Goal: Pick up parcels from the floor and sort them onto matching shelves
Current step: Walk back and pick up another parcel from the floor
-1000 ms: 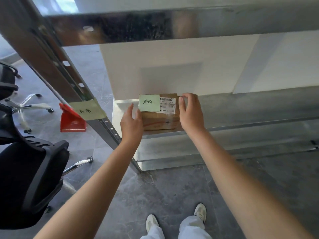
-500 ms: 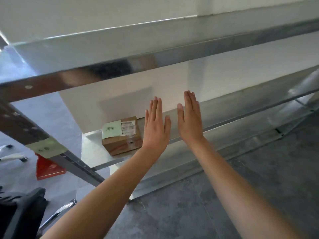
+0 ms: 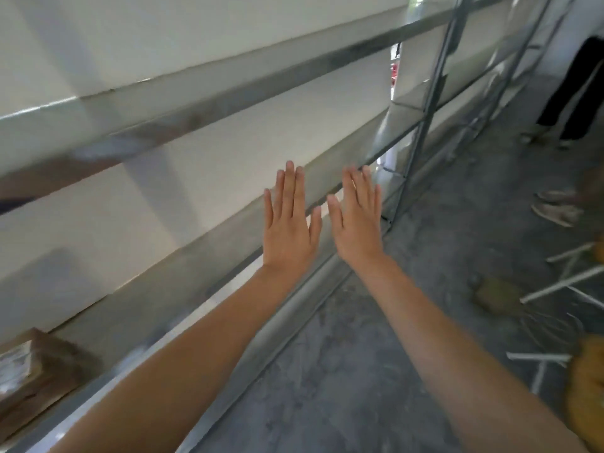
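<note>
A brown cardboard parcel (image 3: 36, 371) with a white label lies on the low metal shelf (image 3: 202, 266) at the far lower left, blurred. My left hand (image 3: 289, 223) and my right hand (image 3: 358, 220) are both held out flat with fingers spread, side by side in front of the shelf, well to the right of the parcel. Neither hand holds anything. A yellow-orange soft package (image 3: 588, 387) lies on the grey floor at the right edge, partly cut off.
The metal rack runs diagonally along a white wall, with an upper shelf rail (image 3: 228, 99) and an upright post (image 3: 421, 125). A person's dark legs (image 3: 575, 93) stand at the upper right. Sandals (image 3: 555, 207), white rods (image 3: 568, 279) and a brownish lump (image 3: 496, 295) lie on the floor.
Both hands let go of the parcel and opened flat. The view swung right along the rack, so the parcel slid to the lower left corner.
</note>
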The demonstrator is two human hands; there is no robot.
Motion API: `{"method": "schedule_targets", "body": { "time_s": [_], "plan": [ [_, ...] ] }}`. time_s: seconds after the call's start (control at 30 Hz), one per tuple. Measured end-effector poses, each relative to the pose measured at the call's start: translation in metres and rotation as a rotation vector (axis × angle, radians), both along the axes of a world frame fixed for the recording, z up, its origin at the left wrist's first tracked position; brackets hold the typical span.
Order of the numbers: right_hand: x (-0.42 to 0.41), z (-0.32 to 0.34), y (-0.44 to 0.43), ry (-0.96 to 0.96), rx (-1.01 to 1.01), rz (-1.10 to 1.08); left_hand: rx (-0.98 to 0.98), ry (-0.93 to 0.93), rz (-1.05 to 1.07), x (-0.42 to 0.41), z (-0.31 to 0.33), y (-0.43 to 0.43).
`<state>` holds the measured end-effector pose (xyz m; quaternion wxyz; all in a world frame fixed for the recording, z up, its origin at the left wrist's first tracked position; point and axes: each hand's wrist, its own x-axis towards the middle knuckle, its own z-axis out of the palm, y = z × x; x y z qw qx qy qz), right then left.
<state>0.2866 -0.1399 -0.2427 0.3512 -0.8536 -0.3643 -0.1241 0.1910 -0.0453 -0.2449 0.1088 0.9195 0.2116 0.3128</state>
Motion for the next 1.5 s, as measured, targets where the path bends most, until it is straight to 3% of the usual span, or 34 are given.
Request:
{"method": "schedule_targets", "body": {
  "time_s": [0.3,0.57,0.9,1.5],
  "plan": [
    [0.121,0.010,-0.181,-0.071,-0.087,-0.363,0.054,-0.016,-0.280,0.162,-0.004,-0.141],
    [0.179,-0.006,-0.273,-0.071,-0.120,-0.646,0.051,-0.035,-0.557,0.256,-0.001,-0.226],
    [0.305,-0.025,-0.306,0.021,-0.190,-0.841,0.000,-0.027,-0.703,0.405,-0.029,-0.257],
    [0.510,-0.051,-0.303,0.157,-0.241,-0.909,-0.018,0.089,-0.900,0.632,-0.055,-0.268]
  ]
}}
